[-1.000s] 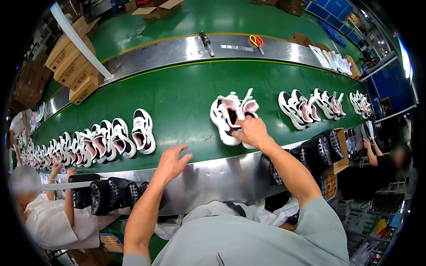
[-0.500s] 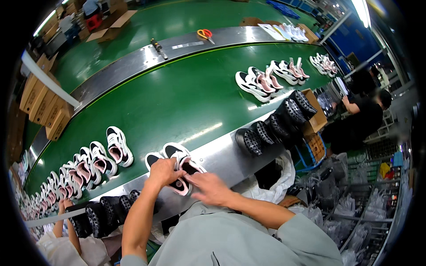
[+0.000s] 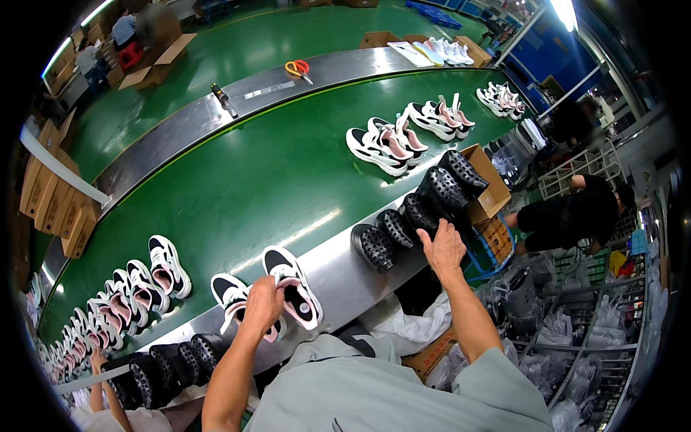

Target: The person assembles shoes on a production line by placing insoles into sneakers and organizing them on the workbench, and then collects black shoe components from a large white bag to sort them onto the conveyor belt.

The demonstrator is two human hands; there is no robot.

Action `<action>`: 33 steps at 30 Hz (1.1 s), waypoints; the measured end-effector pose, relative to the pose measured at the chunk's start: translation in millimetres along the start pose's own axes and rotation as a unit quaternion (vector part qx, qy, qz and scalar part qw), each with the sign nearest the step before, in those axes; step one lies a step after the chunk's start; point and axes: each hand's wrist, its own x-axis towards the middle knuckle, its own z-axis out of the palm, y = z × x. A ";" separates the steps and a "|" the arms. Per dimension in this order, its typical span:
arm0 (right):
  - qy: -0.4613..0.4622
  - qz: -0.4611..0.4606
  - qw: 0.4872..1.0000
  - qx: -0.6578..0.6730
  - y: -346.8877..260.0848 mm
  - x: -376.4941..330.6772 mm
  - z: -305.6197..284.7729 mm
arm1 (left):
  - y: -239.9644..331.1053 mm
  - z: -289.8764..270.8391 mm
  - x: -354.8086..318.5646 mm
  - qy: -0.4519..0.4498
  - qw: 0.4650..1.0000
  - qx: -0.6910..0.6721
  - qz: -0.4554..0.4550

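Observation:
My left hand (image 3: 265,305) is closed at the opening of a white, black and pink sneaker (image 3: 294,284), which rests on the near metal edge of the conveyor. Its mate (image 3: 229,289) lies just to the left, partly covered by that hand. Off to the right, my right hand (image 3: 445,248) is held with its fingers apart at a row of black, perforated, shoe-shaped forms (image 3: 417,213). The fingertips are close beside one form; whether they touch it I cannot tell.
A green belt (image 3: 237,191) carries a long line of sneakers (image 3: 137,288) at left and more pairs (image 3: 381,144) at far right. Scissors (image 3: 299,70) lie on the far ledge. More black forms (image 3: 173,363) stand at near left. A co-worker (image 3: 568,216) is at right.
My right hand has left the sneakers and moved right to the black forms. My left hand stays on the pair, which now stands further apart. The view has shifted to the right.

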 end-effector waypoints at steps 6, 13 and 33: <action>0.004 -0.033 0.999 -0.026 18.4 -3.2 -18.1 | -5.7 19.8 2.1 0.006 0.999 -0.033 0.003; -0.231 -0.107 0.921 0.294 -75.0 -85.1 -94.8 | -11.5 7.8 -1.4 -0.004 0.999 -0.032 -0.003; -0.226 -0.176 0.914 0.286 -160.7 -144.8 35.3 | 13.3 59.9 -14.1 -0.009 0.977 -0.177 -0.120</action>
